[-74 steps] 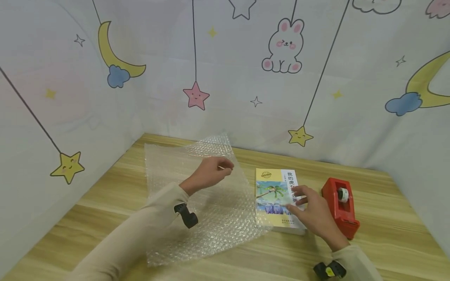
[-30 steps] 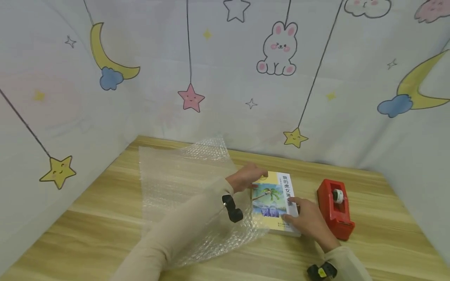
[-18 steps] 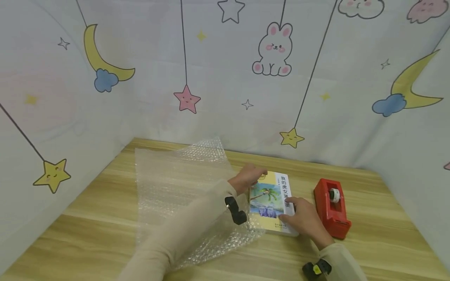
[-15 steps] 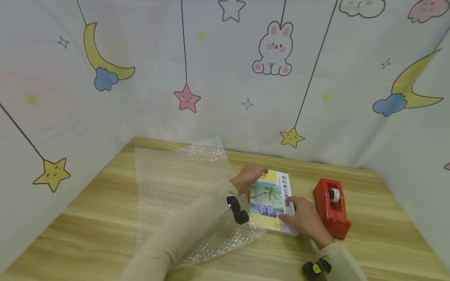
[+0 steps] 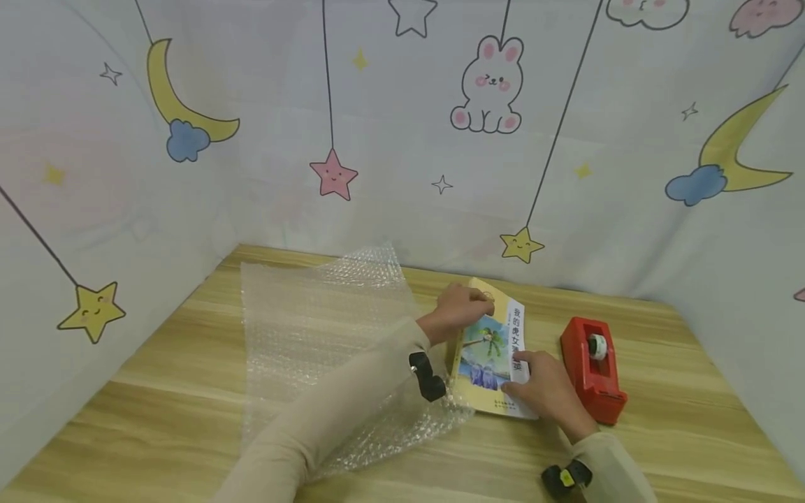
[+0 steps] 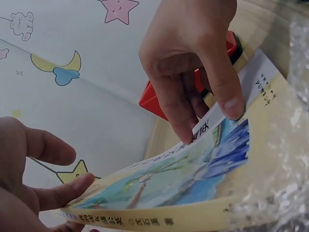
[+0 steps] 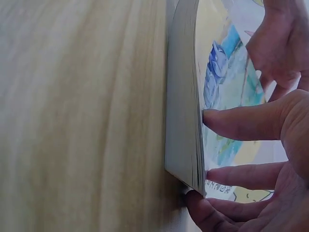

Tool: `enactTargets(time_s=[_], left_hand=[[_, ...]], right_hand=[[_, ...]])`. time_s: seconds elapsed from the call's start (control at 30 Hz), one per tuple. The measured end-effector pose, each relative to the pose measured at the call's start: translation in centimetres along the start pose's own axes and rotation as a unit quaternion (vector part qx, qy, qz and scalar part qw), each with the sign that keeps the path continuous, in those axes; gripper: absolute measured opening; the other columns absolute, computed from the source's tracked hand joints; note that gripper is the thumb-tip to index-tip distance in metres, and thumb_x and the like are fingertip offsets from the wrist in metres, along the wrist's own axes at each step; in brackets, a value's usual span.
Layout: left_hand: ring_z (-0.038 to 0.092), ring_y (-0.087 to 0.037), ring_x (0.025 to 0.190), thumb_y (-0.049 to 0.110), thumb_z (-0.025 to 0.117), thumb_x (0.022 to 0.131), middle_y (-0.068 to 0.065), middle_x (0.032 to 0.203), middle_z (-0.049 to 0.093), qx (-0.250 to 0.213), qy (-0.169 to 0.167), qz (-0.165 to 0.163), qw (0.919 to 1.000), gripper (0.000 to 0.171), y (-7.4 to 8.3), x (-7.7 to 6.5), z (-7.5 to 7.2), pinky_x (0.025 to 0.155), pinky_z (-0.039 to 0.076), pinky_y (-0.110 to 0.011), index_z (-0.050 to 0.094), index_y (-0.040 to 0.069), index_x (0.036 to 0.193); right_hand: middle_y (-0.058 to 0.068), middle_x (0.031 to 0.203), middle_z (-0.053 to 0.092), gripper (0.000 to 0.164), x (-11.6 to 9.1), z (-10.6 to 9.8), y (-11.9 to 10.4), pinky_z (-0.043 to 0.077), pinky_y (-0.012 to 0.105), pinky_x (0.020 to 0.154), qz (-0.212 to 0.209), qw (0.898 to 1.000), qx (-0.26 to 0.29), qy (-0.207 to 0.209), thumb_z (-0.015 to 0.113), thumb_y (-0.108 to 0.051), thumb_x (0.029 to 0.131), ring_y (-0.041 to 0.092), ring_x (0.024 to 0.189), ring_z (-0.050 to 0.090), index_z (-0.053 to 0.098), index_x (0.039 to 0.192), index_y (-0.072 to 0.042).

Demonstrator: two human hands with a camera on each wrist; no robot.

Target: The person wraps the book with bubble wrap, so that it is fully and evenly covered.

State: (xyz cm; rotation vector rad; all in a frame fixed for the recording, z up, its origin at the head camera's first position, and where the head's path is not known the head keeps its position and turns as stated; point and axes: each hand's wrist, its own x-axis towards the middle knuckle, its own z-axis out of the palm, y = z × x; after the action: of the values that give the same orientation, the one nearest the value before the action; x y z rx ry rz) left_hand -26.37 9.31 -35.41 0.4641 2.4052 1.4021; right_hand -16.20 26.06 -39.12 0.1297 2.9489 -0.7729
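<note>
A paperback book (image 5: 484, 377) with a yellow and white cover leans up from the table, its spine side and far edge raised. My left hand (image 5: 462, 306) grips it at the upper left corner, thumb over the cover in the left wrist view, with some fingers hidden under the spine. At the right edge my right hand (image 5: 550, 388) holds the book, thumb and a finger on the cover. In the right wrist view another fingertip (image 7: 198, 200) of this hand lies beneath the page edge. Bubble wrap (image 5: 302, 321) reaches under my left sleeve to the book's lower left corner.
A red tape dispenser (image 5: 606, 405) with a small roll stands right of the book, close to my right hand. The bubble wrap spreads over the left of the wooden table (image 5: 157, 391). A white printed curtain (image 5: 402, 216) encloses the back and sides.
My left hand came over from above the bubble wrap to the book, and my right hand closed on its right edge. Lying flat before, the book is now lifted and tilted at its left and far side.
</note>
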Motion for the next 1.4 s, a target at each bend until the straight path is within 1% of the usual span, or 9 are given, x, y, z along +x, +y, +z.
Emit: enactTargets(time_s=[0.1,0.2,0.3,0.4,0.7,0.93,1.1,1.23,1.4], left_hand=[[0.051,-0.024,0.115,0.017,0.061,0.094,-0.012,0.147,0.046,-0.006,-0.02,0.016,0.9997,0.036,-0.1,0.1,-0.1,0.084,0.05,-0.035,0.066,0.009,0.129],[0.048,-0.017,0.078,0.0,0.058,0.09,-0.015,0.15,0.041,-0.014,-0.033,0.025,0.999,0.044,-0.5,0.3,-0.1,0.056,0.04,-0.026,0.062,0.005,0.134],[0.032,-0.011,0.051,-0.015,0.051,0.084,-0.016,0.154,0.044,-0.031,-0.029,0.025,0.9988,0.059,-1.1,0.5,0.0,0.044,0.029,-0.023,0.057,0.005,0.14],[0.021,-0.008,0.043,-0.018,0.046,0.084,-0.016,0.155,0.046,-0.057,-0.024,0.018,0.9979,0.064,-1.4,0.5,0.1,0.042,0.026,-0.023,0.054,0.005,0.143],[0.022,-0.007,0.045,-0.015,0.046,0.082,-0.022,0.146,0.052,-0.159,0.012,-0.016,0.987,0.066,-1.2,0.5,-0.1,0.045,0.024,-0.023,0.054,0.01,0.143],[0.024,-0.008,0.048,-0.014,0.047,0.081,-0.022,0.155,0.041,-0.234,0.01,-0.02,0.972,0.069,-0.8,0.0,-1.3,0.048,0.026,-0.025,0.052,0.012,0.145],[0.019,-0.01,0.048,-0.015,0.047,0.083,-0.02,0.164,0.026,-0.245,0.004,-0.02,0.9693,0.067,-1.3,-0.3,-2.1,0.049,0.025,-0.026,0.053,0.013,0.145],[0.041,-0.013,0.062,-0.014,0.049,0.084,-0.02,0.155,0.038,-0.248,-0.003,-0.03,0.9684,0.065,-1.8,-0.5,-2.5,0.054,0.035,-0.026,0.053,0.011,0.144],[0.063,-0.025,0.103,-0.013,0.05,0.086,-0.021,0.143,0.052,-0.259,-0.012,-0.04,0.9649,0.064,-2.4,-0.5,-3.2,0.071,0.05,-0.03,0.051,0.011,0.145]], right_hand=[[0.03,0.132,0.062,0.063,0.2,-0.1,0.0,0.049,0.057,0.098,-0.01,1.0,0.003,0.013,0.081,-0.022,0.081,0.035,0.111,0.061,0.06,0.131,0.01],[0.03,0.13,0.063,0.062,0.4,-0.1,0.1,0.05,0.055,0.096,-0.017,1.0,0.006,0.022,0.081,-0.023,0.081,0.034,0.108,0.062,0.061,0.129,0.011],[0.028,0.128,0.064,0.063,0.3,-0.1,0.2,0.052,0.054,0.094,-0.01,1.0,0.007,0.019,0.08,-0.024,0.082,0.032,0.105,0.062,0.06,0.131,0.009],[0.026,0.126,0.065,0.063,0.0,-0.2,0.4,0.054,0.05,0.089,0.0,1.0,0.019,0.016,0.079,-0.027,0.083,0.031,0.103,0.063,0.057,0.133,0.005],[0.028,0.136,0.056,0.062,-0.4,-0.7,0.7,0.057,0.048,0.089,0.035,0.994,0.101,0.001,0.068,-0.031,0.094,0.038,0.117,0.062,0.045,0.144,-0.004],[0.026,0.139,0.052,0.067,-0.2,-0.8,0.4,0.056,0.041,0.088,0.055,0.985,0.162,-0.013,0.06,-0.038,0.099,0.038,0.12,0.059,0.032,0.155,-0.014],[0.025,0.134,0.054,0.067,-0.4,-1.0,-0.2,0.054,0.032,0.08,0.06,0.984,0.168,0.009,0.064,-0.037,0.096,0.034,0.112,0.057,0.036,0.153,-0.015],[0.023,0.127,0.057,0.066,-0.6,-1.0,-0.8,0.05,0.026,0.074,0.055,0.986,0.154,0.026,0.066,-0.036,0.094,0.03,0.105,0.057,0.04,0.15,-0.013],[0.022,0.123,0.057,0.065,-0.8,-1.0,-1.5,0.046,0.025,0.071,0.045,0.987,0.15,0.044,0.068,-0.034,0.093,0.029,0.103,0.057,0.042,0.148,-0.011]])
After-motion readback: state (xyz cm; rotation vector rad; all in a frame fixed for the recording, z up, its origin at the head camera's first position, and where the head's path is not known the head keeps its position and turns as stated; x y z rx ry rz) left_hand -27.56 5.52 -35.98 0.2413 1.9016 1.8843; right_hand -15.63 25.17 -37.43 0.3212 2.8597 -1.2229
